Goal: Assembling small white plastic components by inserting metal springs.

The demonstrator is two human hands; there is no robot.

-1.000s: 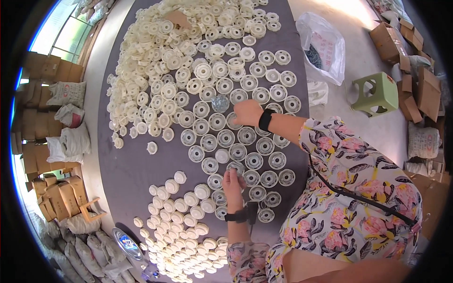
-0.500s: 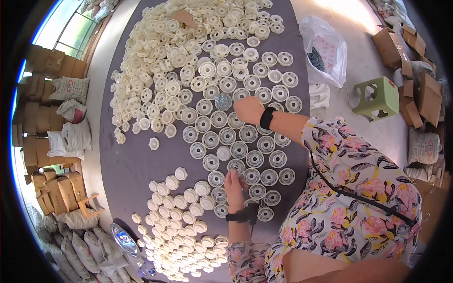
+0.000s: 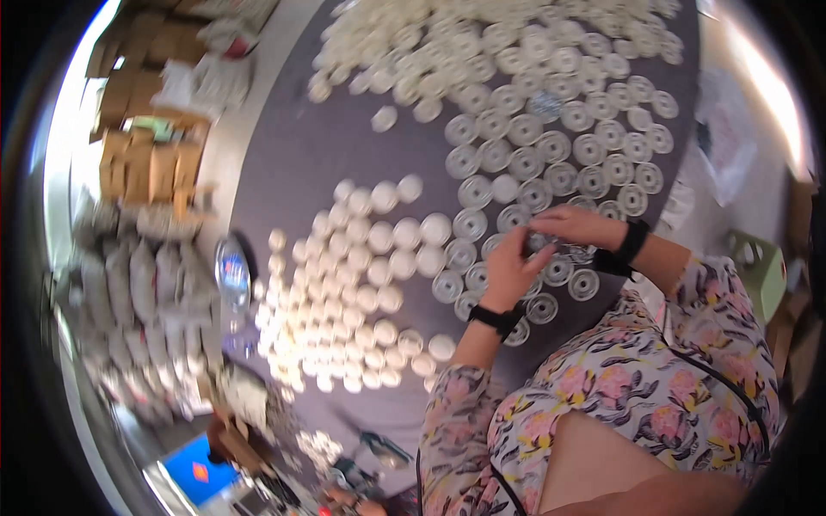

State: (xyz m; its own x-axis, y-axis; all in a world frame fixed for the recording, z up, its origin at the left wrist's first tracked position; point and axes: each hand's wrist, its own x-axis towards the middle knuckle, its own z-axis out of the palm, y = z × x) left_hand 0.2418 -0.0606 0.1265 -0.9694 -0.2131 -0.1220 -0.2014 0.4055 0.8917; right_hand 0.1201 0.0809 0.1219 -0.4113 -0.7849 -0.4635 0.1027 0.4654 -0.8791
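My left hand (image 3: 509,268) and my right hand (image 3: 581,226) meet over the rows of round, whitish wheel-like parts (image 3: 555,144). The fingertips nearly touch, thumb and fingers curled in. Whatever lies between them is blurred and mostly covered by the fingers. Some of these parts, ringed with a hole in the middle, lie right under and around both hands. To the left of my left hand, smooth cream round caps (image 3: 434,229) sit in a dense group. A clear, shiny round clump (image 3: 544,106) rests on the parts farther away.
A big heap of cream plastic parts (image 3: 482,39) covers the far end of the grey table (image 3: 288,142). By the left edge stands an oval tray-like object (image 3: 233,271). Sacks (image 3: 146,284) and cartons (image 3: 163,176) line the left; a green stool (image 3: 755,275) is at right.
My view has swung toward the left end of the table. My right hand has left the farther parts, by the clear clump, and come near to meet my left hand.
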